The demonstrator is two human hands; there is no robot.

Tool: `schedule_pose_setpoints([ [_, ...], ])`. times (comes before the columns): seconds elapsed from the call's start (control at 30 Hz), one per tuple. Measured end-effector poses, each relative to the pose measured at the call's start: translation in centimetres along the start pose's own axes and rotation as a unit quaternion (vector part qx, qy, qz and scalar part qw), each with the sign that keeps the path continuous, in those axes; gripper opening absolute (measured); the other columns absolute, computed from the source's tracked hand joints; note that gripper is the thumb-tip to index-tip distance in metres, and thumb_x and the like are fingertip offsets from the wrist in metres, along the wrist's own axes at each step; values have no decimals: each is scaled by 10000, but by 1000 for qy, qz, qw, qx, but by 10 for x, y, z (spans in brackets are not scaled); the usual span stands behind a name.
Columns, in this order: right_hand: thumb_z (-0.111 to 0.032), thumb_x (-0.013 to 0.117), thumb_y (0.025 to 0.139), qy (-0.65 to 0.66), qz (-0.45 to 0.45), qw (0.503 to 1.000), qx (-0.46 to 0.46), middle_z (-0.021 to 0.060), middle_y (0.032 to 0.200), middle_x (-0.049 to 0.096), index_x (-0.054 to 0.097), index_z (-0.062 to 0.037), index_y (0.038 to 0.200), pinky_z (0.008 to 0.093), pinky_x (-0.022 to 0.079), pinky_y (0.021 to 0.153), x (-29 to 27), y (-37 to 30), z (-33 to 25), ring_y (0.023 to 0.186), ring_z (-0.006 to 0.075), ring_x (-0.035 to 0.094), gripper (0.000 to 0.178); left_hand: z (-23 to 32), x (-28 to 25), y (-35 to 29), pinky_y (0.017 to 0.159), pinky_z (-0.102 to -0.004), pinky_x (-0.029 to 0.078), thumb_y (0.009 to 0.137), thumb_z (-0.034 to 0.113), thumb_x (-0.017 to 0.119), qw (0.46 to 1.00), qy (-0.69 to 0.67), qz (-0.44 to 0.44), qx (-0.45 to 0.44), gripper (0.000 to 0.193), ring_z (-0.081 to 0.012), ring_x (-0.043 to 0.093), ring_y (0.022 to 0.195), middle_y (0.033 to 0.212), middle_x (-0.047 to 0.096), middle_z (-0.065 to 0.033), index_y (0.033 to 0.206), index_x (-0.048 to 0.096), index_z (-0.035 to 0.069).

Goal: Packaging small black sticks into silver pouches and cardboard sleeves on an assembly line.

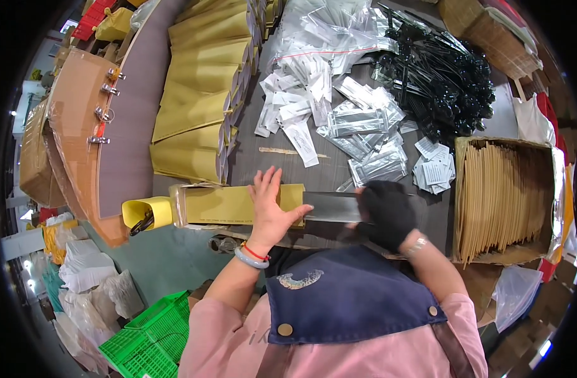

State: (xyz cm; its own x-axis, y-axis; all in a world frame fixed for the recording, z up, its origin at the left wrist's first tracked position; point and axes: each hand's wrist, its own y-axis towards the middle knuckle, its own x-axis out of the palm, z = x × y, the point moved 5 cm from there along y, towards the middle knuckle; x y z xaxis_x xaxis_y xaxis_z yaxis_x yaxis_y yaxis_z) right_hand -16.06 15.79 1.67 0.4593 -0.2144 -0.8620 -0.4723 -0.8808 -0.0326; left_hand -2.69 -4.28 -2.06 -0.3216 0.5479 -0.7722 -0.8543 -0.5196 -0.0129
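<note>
My bare left hand [269, 211] lies flat with fingers spread on a long yellow cardboard sleeve [222, 205] along the table's near edge. Jutting from the sleeve's right end is a long, flat, dark grey strip [331, 206]. My right hand [386, 214], in a black glove, is closed around that strip further right, its fingers slightly blurred. Whether the strip runs inside the sleeve or under it is hidden. At the sleeve's left end, clear tape wraps a block, and a yellow open-topped holder [150, 213] there has a black-handled tool [142, 223] in it.
Stacked yellow sleeves [200, 107] stand at back left. Beyond my hands lie white paper slips [298, 104], silvery packets [367, 135], small printed cards [433, 165] and a heap of black slender parts [430, 75]. A carton [460, 201] of brown cardboard pieces [502, 201] stands right. A green crate [153, 334] sits below left.
</note>
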Motion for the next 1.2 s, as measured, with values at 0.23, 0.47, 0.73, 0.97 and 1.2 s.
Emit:
schedule_pose_setpoints([
  [0.23, -361, 821, 665, 21, 106, 987, -118, 114, 1177, 582, 578, -119, 1229, 437, 392, 972, 4, 15, -3, 1099, 310, 535, 660, 0, -1, 60, 1075, -552, 277, 738, 195, 743, 992, -18, -83, 91, 589, -377, 416, 1267, 1349, 495, -139, 1286, 555, 92],
  [0.47, -98, 719, 812, -55, 383, 889, 247, 124, 1142, 616, 606, -17, 1140, 356, 452, 936, -97, -120, 154, 1061, 266, 579, 356, 14, 11, 117, 898, -449, 376, 720, 108, 709, 917, 222, -113, 312, 217, -233, 533, 1052, 1057, 610, -39, 929, 679, 161],
  [0.73, -226, 583, 926, -226, 257, 782, 521, 185, 1128, 634, 615, 25, 1136, 395, 459, 929, -120, -268, 277, 1069, 343, 590, 330, 70, 61, 146, 815, -400, 432, 707, 139, 759, 953, -19, -81, 292, 234, -286, 542, 966, 929, 611, -64, 895, 623, 106],
  [0.97, -242, 540, 945, -222, 314, 771, 508, 215, 1080, 636, 617, 39, 1085, 418, 471, 890, -112, -272, 272, 1022, 373, 602, 324, 82, 74, 153, 854, -423, 423, 680, 172, 802, 966, 93, -41, 239, 436, -294, 516, 1027, 1051, 574, -74, 1074, 626, 112],
  [1.2, -164, 490, 969, -203, 389, 698, 565, 252, 1207, 595, 567, 42, 1199, 416, 467, 924, -131, -258, 243, 1095, 382, 586, 318, 104, 50, 110, 723, -418, 467, 711, 167, 769, 967, -96, -174, 159, 276, -312, 613, 799, 805, 637, -100, 945, 638, 100],
])
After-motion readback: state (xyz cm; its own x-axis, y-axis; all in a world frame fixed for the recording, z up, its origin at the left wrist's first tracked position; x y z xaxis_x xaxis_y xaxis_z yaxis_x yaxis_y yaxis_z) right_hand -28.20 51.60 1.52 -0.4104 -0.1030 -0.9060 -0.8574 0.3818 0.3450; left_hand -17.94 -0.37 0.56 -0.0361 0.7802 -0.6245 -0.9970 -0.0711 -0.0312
